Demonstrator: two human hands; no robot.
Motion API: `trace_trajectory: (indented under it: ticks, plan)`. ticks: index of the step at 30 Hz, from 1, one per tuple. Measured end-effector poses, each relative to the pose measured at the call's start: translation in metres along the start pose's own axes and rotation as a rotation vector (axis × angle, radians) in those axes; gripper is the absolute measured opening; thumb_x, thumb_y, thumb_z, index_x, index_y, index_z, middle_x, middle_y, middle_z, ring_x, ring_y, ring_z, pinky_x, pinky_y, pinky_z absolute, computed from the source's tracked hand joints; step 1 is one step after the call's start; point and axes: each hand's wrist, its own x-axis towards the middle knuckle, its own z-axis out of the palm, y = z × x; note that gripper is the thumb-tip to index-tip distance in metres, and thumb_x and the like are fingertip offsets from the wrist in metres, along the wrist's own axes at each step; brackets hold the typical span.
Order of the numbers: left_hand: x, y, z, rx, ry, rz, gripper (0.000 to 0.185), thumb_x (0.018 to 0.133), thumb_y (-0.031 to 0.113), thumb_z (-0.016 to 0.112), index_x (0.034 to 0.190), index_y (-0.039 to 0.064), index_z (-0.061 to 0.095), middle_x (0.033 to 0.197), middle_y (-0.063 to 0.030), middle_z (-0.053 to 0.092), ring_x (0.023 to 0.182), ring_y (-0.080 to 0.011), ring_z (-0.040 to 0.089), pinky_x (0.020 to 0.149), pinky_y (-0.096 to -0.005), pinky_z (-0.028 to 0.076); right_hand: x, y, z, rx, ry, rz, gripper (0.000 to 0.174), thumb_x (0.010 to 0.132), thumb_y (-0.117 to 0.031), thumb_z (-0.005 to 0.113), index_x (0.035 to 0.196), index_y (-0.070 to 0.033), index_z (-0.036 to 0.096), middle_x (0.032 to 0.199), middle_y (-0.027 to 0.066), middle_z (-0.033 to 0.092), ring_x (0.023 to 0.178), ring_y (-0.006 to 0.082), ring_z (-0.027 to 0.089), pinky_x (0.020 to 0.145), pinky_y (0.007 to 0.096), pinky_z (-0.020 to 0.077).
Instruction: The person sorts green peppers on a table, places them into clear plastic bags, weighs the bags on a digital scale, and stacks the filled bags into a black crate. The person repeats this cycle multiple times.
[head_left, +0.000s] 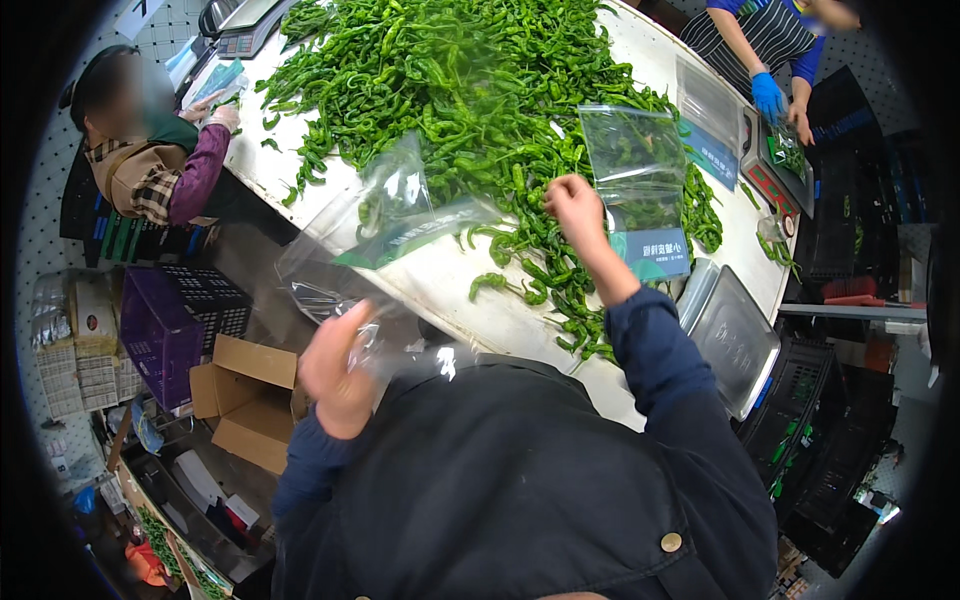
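A large heap of green peppers (465, 97) covers much of the white table (420, 292). My left hand (341, 367), slightly blurred, is at a clear plastic bag (405, 217) with a green printed band; the bag spreads over the table's near edge. Whether the fingers grip its film cannot be told. My right hand (576, 206) is over the peppers with its fingers curled; whether it holds anything cannot be told. Just right of it lies another clear bag (637, 165) with a printed band, flat on the peppers.
A metal tray (731, 337) lies at the table's right edge. A co-worker's gloved hand (769, 96) is by a scale (772, 187) at upper right; another co-worker (142, 142) handles a bag at left. A cardboard box (255, 401) and purple crate (161, 334) stand lower left.
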Motion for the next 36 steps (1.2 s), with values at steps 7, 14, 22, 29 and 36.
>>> trace_trajectory:
  ticks: [7, 14, 22, 29, 36]
  plan:
    - [-0.03, -0.032, 0.079, -0.294, -0.602, -0.685, 0.023, 0.1, 0.016, 0.061, 0.116, 0.002, 0.071, 0.099, -0.015, 0.075, 0.084, -0.0164, 0.071, 0.075, -0.0289, 0.053, 0.065, 0.044, 0.018, -0.806, 0.195, 0.26, 0.07, 0.077, -0.047, 0.079, 0.116, 0.007, 0.057, 0.117, 0.0308, 0.061, 0.116, 0.0393, 0.059, 0.096, 0.0464, 0.0499]
    - [-0.029, -0.053, 0.083, -0.409, -0.43, -0.772, 0.028, 0.103, 0.018, 0.056, 0.117, -0.002, 0.07, 0.105, -0.0109, 0.076, 0.095, -0.014, 0.067, 0.086, -0.0283, 0.052, 0.069, 0.061, -0.009, -0.383, 0.112, 0.162, 0.044, 0.078, -0.028, 0.071, 0.107, 0.004, 0.061, 0.093, 0.0175, 0.069, 0.089, 0.0316, 0.066, 0.082, 0.0428, 0.0529]
    - [0.005, -0.044, 0.072, -0.716, -0.27, -1.061, 0.035, 0.108, 0.028, 0.048, 0.123, 0.002, 0.066, 0.062, 0.0115, 0.034, 0.047, 0.0009, 0.029, 0.042, -0.0204, 0.023, 0.01, 0.065, -0.082, 1.191, -0.203, 0.453, 0.016, 0.09, -0.017, 0.057, 0.097, -0.005, 0.064, 0.096, 0.0112, 0.065, 0.089, 0.0269, 0.064, 0.087, 0.0519, 0.0557]
    - [0.01, -0.028, 0.083, -0.703, -0.349, -1.013, 0.038, 0.109, 0.029, 0.047, 0.124, -0.001, 0.064, 0.061, 0.0102, 0.035, 0.047, 0.0001, 0.03, 0.042, -0.02, 0.025, -0.015, 0.066, -0.088, 0.973, -0.076, 0.36, 0.012, 0.094, -0.016, 0.056, 0.098, -0.006, 0.061, 0.106, 0.0148, 0.07, 0.09, 0.0242, 0.066, 0.081, 0.0418, 0.0531]
    - [0.002, -0.024, 0.08, -0.73, -0.355, -1.065, 0.036, 0.109, 0.029, 0.047, 0.125, 0.001, 0.065, 0.06, 0.0108, 0.036, 0.047, 0.0007, 0.029, 0.042, -0.0195, 0.024, -0.043, 0.078, -0.096, 0.251, -0.241, 0.195, 0.027, 0.091, -0.013, 0.057, 0.115, -0.001, 0.061, 0.1, 0.0079, 0.069, 0.091, 0.0153, 0.065, 0.082, 0.031, 0.0513]
